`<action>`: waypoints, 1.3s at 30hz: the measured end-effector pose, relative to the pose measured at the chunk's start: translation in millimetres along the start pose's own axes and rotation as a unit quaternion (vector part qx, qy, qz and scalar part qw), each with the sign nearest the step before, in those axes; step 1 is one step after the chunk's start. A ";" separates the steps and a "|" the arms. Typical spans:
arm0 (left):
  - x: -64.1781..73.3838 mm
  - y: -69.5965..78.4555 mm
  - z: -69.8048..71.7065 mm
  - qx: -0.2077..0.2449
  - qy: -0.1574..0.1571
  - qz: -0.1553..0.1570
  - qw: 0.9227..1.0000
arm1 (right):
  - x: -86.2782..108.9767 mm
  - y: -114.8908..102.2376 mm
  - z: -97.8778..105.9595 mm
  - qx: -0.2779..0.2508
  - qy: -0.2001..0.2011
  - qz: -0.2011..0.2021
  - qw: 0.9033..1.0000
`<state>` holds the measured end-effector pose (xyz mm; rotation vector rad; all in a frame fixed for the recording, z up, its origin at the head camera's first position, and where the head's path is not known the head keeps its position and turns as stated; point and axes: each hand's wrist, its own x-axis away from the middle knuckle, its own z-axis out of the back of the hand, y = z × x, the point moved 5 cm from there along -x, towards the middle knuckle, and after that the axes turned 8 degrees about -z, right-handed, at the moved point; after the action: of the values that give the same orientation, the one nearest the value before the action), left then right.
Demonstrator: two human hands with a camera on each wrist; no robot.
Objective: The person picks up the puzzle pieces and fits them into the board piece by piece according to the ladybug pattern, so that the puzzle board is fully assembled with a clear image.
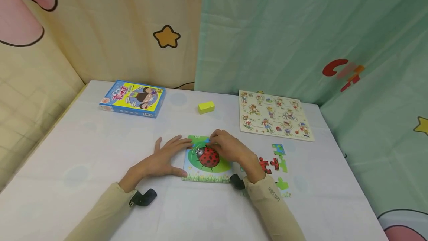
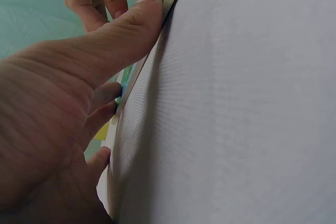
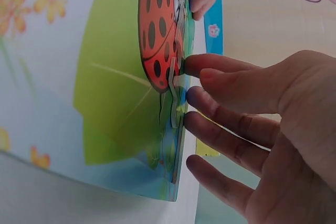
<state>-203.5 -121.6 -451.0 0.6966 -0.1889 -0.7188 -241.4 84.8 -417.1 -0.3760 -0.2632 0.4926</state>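
Observation:
A ladybug jigsaw puzzle (image 1: pixel 222 173) lies on the white table between the two hands. Spread along its left side, my left hand (image 1: pixel 164 160) has its thumb at the near corner and its other fingertips at the upper left edge. The right hand (image 1: pixel 229 147) bends over the puzzle's upper right part. From the right wrist, a puzzle piece (image 3: pixel 174 98) stands slightly raised above the board, with several fingertips right at it and the thumb held off it. Loose puzzle pieces (image 1: pixel 282 184) lie to the right, partly hidden by the right forearm.
Behind the puzzle sits a yellow block (image 1: pixel 206 107). A blue and yellow box (image 1: pixel 133 98) stands at the back left, and a wooden board with sports figures (image 1: pixel 271 116) lies at the back right. Curtains (image 1: pixel 254 32) hang along the far side.

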 end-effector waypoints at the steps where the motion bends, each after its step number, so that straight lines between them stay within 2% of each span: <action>1: 0.1 -0.3 0.2 0.000 0.000 0.000 1.000 | -0.4 0.4 0.0 0.002 0.000 0.002 1.000; 9: -1.8 -2.8 0.0 0.007 0.006 -0.004 1.000 | 1.0 5.4 6.1 0.011 0.028 0.003 1.000; 15: -3.9 -2.1 -3.4 0.010 0.000 -0.002 1.000 | 13.8 11.7 15.0 -0.004 0.030 -0.006 1.000; 19: -3.1 -0.7 -2.0 0.009 0.004 0.000 1.000 | 23.7 17.4 24.9 -0.009 0.034 0.003 0.999; 26: -0.5 -1.3 -0.8 0.006 0.004 0.002 1.000 | 44.5 40.3 46.8 -0.001 0.058 0.017 0.998; 31: 0.6 -2.2 0.0 0.005 0.008 0.003 1.000 | 59.7 57.8 59.4 0.002 0.059 0.001 0.998; 39: -0.6 -2.8 -2.4 0.009 0.004 0.005 1.000 | 88.1 84.2 68.7 0.010 0.053 -0.038 0.998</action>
<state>-204.5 -121.4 -454.6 0.7158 -0.1917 -0.7044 -223.7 217.5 -376.3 -0.3712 -0.1684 0.3991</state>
